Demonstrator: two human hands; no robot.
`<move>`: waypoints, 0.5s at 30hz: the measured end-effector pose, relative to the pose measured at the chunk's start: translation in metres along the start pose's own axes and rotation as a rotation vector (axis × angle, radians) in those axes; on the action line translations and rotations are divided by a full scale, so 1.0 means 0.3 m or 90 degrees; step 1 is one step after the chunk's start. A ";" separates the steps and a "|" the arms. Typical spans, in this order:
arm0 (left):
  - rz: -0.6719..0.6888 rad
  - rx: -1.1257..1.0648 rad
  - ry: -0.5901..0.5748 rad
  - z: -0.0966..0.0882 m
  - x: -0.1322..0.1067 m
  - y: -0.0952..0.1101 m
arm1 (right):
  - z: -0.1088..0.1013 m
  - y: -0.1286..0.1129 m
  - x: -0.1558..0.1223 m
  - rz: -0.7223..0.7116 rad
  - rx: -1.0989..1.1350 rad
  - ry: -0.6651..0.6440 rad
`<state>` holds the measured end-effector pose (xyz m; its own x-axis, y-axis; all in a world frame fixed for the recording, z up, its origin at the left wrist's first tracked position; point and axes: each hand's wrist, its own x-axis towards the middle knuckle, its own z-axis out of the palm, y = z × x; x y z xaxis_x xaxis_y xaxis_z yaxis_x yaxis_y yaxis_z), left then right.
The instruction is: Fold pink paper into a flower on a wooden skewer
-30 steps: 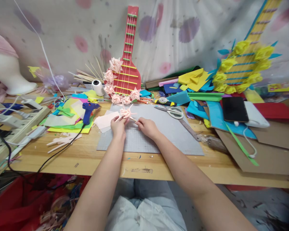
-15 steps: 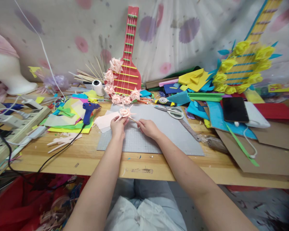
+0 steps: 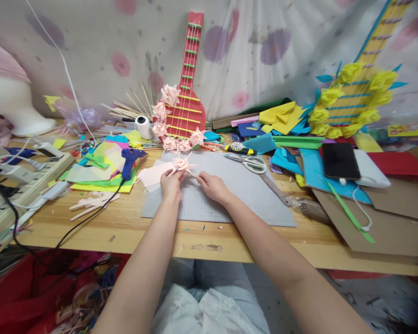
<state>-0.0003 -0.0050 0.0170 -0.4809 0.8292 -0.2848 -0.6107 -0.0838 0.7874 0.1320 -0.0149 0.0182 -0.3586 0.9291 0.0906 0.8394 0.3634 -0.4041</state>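
Between the fingers of my left hand (image 3: 171, 186) is a pale pink paper flower (image 3: 181, 163) with pointed petals, held above the grey cutting mat (image 3: 230, 208). My right hand (image 3: 212, 185) pinches a thin wooden stick (image 3: 191, 173), whose far end reaches toward the flower's petals; I cannot tell whether it touches them. Pale pink paper pieces (image 3: 153, 175) lie just left of my left hand. Behind the hands leans a red paper lute (image 3: 187, 109), with similar pink flowers (image 3: 160, 111) along its left and lower edge.
A blue glue gun (image 3: 129, 162) rests on coloured paper at left, its cord trailing past a power strip (image 3: 28, 192). Scissors (image 3: 251, 163) and a metal ruler (image 3: 273, 189) lie on the right of the mat. A phone (image 3: 340, 159) and cardboard (image 3: 379, 227) are farther right.
Both hands stay almost in place, still holding the flower and the stick. The view has shifted very slightly.
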 end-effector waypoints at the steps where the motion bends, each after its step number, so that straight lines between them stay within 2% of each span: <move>1: -0.002 0.000 -0.005 0.000 0.000 0.000 | -0.002 -0.002 0.000 -0.001 -0.010 -0.011; 4: -0.005 0.003 -0.015 -0.001 0.001 0.000 | -0.007 -0.002 0.002 0.005 -0.024 -0.031; 7: -0.011 0.010 -0.029 -0.002 0.004 -0.001 | -0.008 0.004 0.008 -0.005 0.022 -0.043; 11: -0.014 0.005 -0.027 -0.002 0.003 -0.003 | -0.012 0.009 0.014 -0.021 0.168 -0.070; 15: -0.020 -0.005 -0.020 -0.002 0.001 -0.004 | -0.014 -0.002 0.009 0.011 0.368 -0.131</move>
<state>-0.0002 -0.0050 0.0157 -0.4410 0.8486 -0.2923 -0.6306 -0.0612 0.7737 0.1323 -0.0122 0.0224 -0.4672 0.8811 -0.0740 0.5088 0.1994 -0.8374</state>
